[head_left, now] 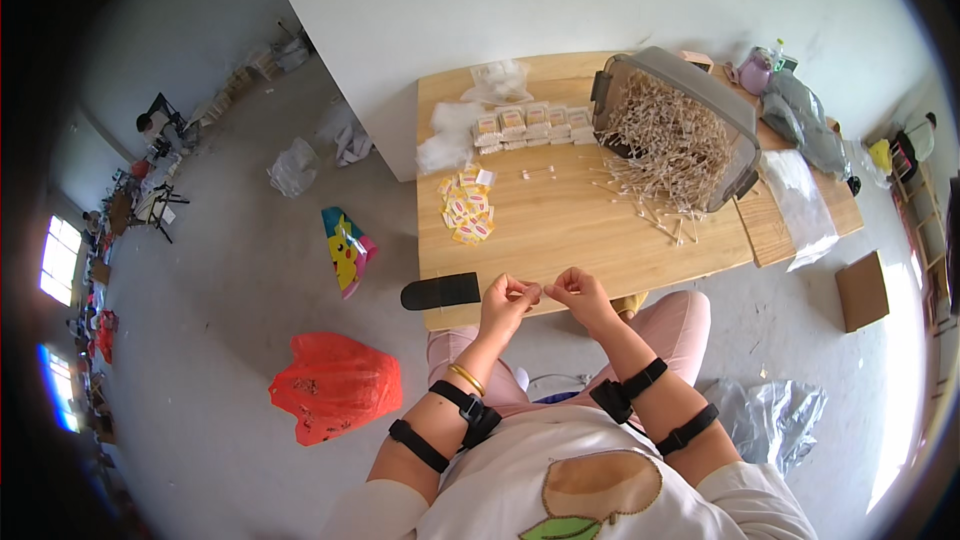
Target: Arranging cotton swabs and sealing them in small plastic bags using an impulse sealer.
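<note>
My left hand (507, 298) and my right hand (580, 295) meet above the front edge of the wooden table (580, 230). Thumb and fingers are pinched together on both, nearly touching each other. Whatever lies between the fingertips is too small or too see-through to make out. Beyond them, a grey plastic bin (742, 122) lies tipped on its side, with a heap of cotton swabs (670, 140) spilling out. A pile of small yellow and white cards (467, 208) lies at the left. Behind it stand stacked packs of cotton swabs (535, 126) in rows.
A black flat object (442, 291) lies at the table's front left corner. Clear plastic bags (445, 145) sit at the left edge, and more plastic sheeting (800, 205) hangs at the right. On the floor are a red bag (335, 390) and a cardboard box (862, 292).
</note>
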`<state>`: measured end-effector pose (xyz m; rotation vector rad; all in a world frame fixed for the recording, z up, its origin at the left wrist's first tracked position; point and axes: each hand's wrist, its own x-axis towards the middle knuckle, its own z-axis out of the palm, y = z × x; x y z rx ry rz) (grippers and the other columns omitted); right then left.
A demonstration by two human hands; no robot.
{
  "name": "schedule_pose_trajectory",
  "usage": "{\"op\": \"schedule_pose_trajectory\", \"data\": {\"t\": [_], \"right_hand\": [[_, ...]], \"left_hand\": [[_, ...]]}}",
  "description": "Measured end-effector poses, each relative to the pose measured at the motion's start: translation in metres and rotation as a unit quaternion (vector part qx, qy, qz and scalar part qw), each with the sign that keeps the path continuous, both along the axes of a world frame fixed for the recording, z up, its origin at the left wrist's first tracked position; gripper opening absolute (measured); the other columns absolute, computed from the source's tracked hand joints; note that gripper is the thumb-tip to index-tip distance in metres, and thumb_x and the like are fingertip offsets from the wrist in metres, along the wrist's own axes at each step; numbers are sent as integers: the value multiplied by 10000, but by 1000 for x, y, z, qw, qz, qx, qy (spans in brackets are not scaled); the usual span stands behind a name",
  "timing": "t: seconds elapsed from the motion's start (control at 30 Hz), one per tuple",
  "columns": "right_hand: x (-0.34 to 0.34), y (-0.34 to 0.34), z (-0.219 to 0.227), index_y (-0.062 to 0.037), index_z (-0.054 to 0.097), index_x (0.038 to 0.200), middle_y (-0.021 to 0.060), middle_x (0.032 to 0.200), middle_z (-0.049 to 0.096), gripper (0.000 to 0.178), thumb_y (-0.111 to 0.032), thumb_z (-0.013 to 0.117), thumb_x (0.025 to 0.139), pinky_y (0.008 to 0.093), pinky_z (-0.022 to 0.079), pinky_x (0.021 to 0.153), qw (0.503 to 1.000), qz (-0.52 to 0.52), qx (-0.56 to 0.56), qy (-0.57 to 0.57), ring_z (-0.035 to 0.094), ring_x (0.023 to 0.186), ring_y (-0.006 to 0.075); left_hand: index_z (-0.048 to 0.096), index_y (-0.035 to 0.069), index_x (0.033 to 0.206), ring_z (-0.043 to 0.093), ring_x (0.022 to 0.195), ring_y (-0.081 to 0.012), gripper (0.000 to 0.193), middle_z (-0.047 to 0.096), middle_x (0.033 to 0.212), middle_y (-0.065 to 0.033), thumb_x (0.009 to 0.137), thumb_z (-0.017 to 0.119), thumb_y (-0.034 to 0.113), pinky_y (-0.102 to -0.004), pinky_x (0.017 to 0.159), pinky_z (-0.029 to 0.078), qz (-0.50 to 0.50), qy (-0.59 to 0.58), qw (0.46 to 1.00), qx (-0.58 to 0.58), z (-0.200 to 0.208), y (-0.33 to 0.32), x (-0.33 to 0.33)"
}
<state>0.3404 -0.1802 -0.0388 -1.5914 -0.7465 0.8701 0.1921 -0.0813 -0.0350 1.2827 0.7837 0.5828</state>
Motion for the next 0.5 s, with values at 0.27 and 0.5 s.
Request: {"op": "schedule_pose_trajectory", "data": {"t": [0.27,0.5], "right_hand": [[3,-2,-16,-72,599,838,-44,755,551,252,-223,799,867,240,389,613,997,39,-71,1,466,693,66],[9,-5,-29,-78,597,846,-57,748,524,282,-265,808,869,235,364,591,994,55,-87,28,446,677,58]], "left_hand": [[527,72,905,709,798,-161,275,694,914,-88,889,786,164,-260,686,556,3,41,997,-72,-24,1,-4],[530,104,943,721,803,-164,263,677,892,-37,901,775,189,-268,673,537,-36,30,994,-100,-38,10,-12]]}}
